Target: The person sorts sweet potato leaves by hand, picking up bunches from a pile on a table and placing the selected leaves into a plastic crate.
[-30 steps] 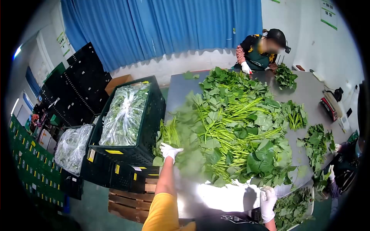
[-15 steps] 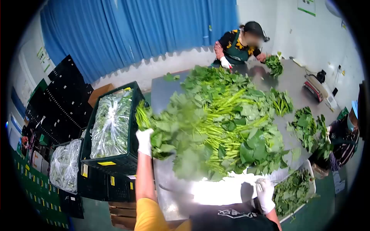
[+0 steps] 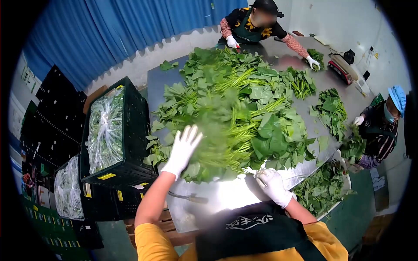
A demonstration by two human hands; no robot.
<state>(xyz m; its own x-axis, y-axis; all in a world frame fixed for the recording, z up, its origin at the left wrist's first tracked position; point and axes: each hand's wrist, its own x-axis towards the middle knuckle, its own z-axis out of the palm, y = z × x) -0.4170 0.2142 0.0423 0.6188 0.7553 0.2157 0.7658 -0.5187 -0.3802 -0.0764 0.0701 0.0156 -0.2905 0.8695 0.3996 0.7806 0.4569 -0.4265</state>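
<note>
A large heap of leafy green vegetables (image 3: 261, 108) with long stems covers the middle of the metal table (image 3: 159, 89). My left hand (image 3: 183, 150), in a white glove, has its fingers spread at the heap's near left side. A small leafy bunch (image 3: 159, 152) lies beside it at the table's left edge. My right hand (image 3: 272, 185), also gloved, has curled fingers over the near edge of the table, in front of the heap. What it holds, if anything, I cannot make out. A blurred patch hides some leaves in the middle.
Dark crates (image 3: 135, 130) with bagged greens (image 3: 106, 135) stand at left. A white tub (image 3: 348, 178) of greens sits at lower right. One co-worker (image 3: 248, 26) works across the table, another (image 3: 383, 126) at right. A red-fronted scale (image 3: 339, 71) stands at far right.
My left hand has let go of the bunch at the left edge, moved right and opened. My right hand has come inward. The far co-worker's arm now stretches right to a bunch.
</note>
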